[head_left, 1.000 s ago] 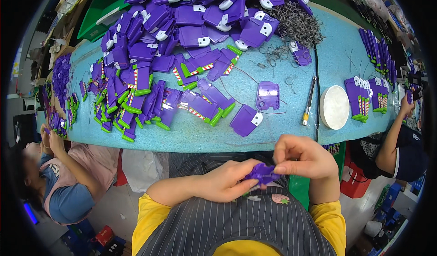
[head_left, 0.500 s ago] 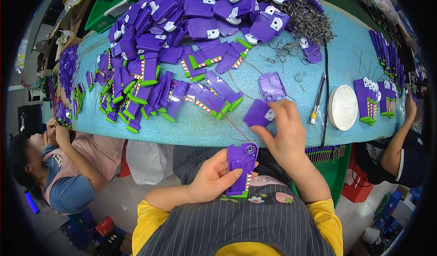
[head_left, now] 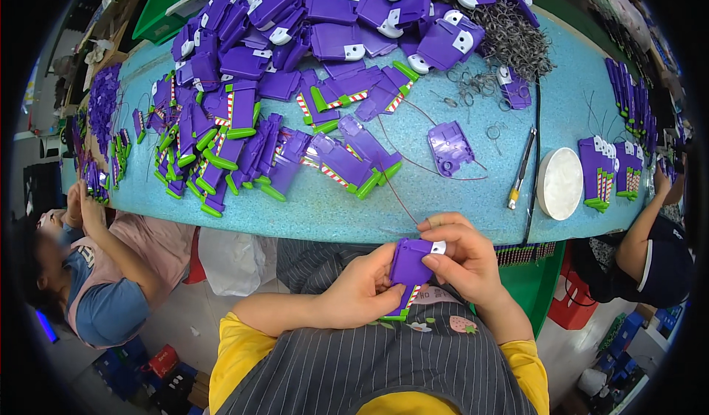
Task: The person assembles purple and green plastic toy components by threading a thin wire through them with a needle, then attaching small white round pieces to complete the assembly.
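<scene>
My left hand (head_left: 362,286) grips a purple plastic wing-shaped shell (head_left: 405,300) with a green end and a red-and-white striped edge, held just past the table's near edge. My right hand (head_left: 469,260) pinches a purple cover plate (head_left: 410,263) with a white corner against the top of that shell. The cover lies over the shell and hides its inside. A thin red wire (head_left: 399,199) runs up from the held parts toward the table. Beyond my hands, an open purple half-shell (head_left: 450,149) lies on the blue tabletop beside another length of wire.
Purple covers (head_left: 325,40) are heaped at the back, and striped shells with green ends (head_left: 221,145) at the left. Grey springs (head_left: 513,42), a screwdriver (head_left: 521,170), a white bowl (head_left: 559,184) and a row of assembled pieces (head_left: 597,171) are at the right. People work on both sides.
My right hand has brought the purple cover from the table down onto the shell in my left hand. The shell's inside was visible before and is now covered.
</scene>
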Motion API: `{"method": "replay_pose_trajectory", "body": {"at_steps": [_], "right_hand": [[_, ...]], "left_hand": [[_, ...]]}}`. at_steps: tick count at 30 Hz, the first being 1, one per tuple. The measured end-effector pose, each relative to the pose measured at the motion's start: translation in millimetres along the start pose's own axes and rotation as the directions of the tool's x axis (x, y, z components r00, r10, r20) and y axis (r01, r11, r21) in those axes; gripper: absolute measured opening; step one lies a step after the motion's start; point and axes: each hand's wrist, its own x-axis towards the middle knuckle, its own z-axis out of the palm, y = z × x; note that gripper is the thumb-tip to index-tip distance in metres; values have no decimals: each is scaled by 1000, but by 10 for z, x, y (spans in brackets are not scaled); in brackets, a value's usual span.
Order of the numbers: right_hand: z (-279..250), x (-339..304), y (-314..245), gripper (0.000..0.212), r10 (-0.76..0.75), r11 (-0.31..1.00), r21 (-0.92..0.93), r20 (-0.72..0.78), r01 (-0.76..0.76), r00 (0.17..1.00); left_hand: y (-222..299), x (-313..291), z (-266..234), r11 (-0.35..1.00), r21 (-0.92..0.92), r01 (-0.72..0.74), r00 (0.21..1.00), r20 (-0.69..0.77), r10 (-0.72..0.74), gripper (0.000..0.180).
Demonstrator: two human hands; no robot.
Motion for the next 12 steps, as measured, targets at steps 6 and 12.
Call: {"method": "replay_pose_trajectory", "body": {"at_steps": [6, 12], "right_hand": [[28, -60, -10, 26, 13, 987, -162, -32, -18, 999], [117, -155, -12, 42, -88, 984, -170, -193, 55, 977]], "left_hand": [[-29, 29, 42, 991, 110, -71, 995, -63, 78, 40], [-17, 21, -36, 897, 433, -90, 995, -6, 103, 44]]}}
